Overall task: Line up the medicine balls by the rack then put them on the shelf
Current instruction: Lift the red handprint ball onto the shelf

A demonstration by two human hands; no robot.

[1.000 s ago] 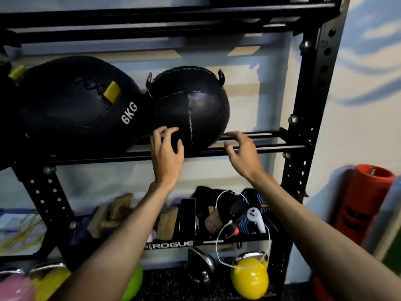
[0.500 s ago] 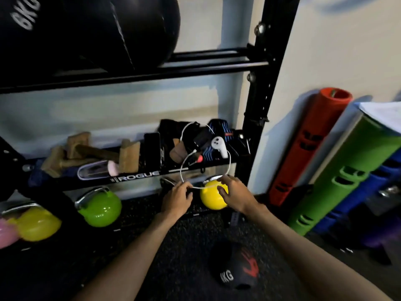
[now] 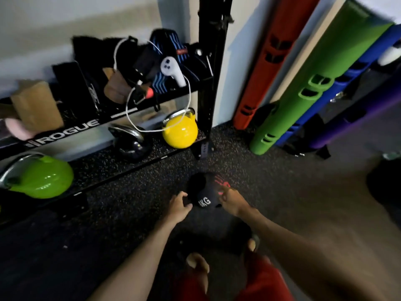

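Left hand (image 3: 180, 205): fingers loosely spread and relaxed, tips at the left side of the medicine ball (image 3: 204, 192), gripping nothing; contact too blurred to confirm. Right hand (image 3: 232, 203): laid against the ball's right side, fingers over part of its red mark; whether they curl round it cannot be told. The medicine ball is small and black and lies on the floor (image 3: 130, 203) just in front of the rack's right upright (image 3: 211, 61). Its white lettering reads "KG"; the digit before it is unclear. Below the hands are bare toes (image 3: 195, 259) and red shorts (image 3: 260, 283), cut off at the bottom edge. On the rack's lowest level stand a yellow kettlebell (image 3: 180, 133) at the right end, a black kettlebell (image 3: 132, 144) beside it and a green kettlebell (image 3: 41, 179) toward the left, its handle partly cut off. The shelf above (image 3: 69, 131), lettered ROGUE, holds a white controller (image 3: 173, 70), a white cable (image 3: 189, 92) looping down to the yellow kettlebell, a wooden block (image 3: 36, 105) and dark straps too blurred to identify. Right of the upright, a red tube (image 3: 271, 57), a green tube (image 3: 314, 83), a blue tube (image 3: 358, 68) and a purple tube (image 3: 358, 122) lean at the wall, tops out of frame.
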